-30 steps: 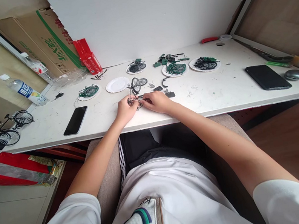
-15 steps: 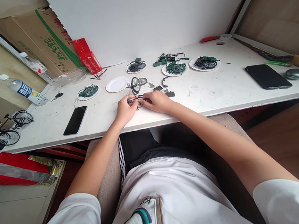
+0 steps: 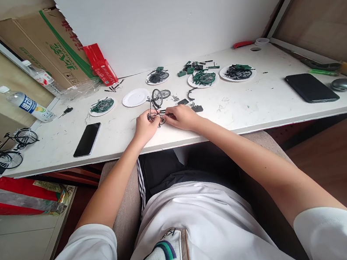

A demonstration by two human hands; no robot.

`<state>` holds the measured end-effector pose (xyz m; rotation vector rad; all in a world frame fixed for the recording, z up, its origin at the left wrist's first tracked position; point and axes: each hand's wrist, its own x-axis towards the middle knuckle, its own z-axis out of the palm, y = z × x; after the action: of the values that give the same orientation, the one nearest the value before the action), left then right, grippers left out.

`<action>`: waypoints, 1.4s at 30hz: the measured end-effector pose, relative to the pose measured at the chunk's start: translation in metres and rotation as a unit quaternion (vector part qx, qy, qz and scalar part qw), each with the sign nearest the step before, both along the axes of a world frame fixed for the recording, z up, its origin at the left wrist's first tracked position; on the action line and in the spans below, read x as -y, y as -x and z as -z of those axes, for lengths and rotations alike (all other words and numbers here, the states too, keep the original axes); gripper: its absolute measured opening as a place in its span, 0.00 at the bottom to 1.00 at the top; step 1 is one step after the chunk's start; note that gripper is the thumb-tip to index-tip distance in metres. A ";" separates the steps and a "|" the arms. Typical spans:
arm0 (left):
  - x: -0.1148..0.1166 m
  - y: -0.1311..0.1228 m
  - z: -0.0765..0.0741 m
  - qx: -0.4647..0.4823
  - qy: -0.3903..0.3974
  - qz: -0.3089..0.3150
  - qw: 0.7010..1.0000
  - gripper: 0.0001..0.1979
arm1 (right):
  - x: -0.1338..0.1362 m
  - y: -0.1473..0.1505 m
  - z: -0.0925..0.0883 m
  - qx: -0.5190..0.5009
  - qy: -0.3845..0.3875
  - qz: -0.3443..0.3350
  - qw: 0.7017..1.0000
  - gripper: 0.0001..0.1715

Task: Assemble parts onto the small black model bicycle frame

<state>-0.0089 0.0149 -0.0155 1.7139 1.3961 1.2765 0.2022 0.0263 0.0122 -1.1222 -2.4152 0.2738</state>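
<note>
A small black model bicycle (image 3: 155, 105) stands partly built near the front edge of the white table (image 3: 256, 107), its wheel upright. My left hand (image 3: 145, 128) is closed on its frame from the left. My right hand (image 3: 182, 118) pinches the same frame from the right, fingers pressed together. Loose dark parts (image 3: 194, 108) lie just right of my hands. An empty white paper plate (image 3: 135, 97) sits behind the model.
Paper plates with green and black parts (image 3: 205, 79) line the back. A black phone (image 3: 87, 139) lies left, another phone (image 3: 311, 88) and a mouse (image 3: 343, 84) right. Two water bottles (image 3: 24, 104), a cardboard box (image 3: 46, 44) and a finished model bicycle (image 3: 10, 148) stand far left.
</note>
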 end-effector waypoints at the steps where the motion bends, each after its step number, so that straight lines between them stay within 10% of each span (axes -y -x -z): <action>1: 0.000 0.000 0.000 0.001 -0.001 0.000 1.000 0.11 | 0.000 0.000 0.000 -0.001 -0.001 0.000 1.000 0.20; 42: 0.003 -0.003 -0.005 0.015 0.003 0.001 1.000 0.11 | -0.001 0.001 0.002 0.011 -0.006 0.006 1.000 0.20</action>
<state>-0.0062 0.0115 -0.0109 1.6856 1.3802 1.2911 0.2010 0.0268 0.0105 -1.1400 -2.4257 0.2423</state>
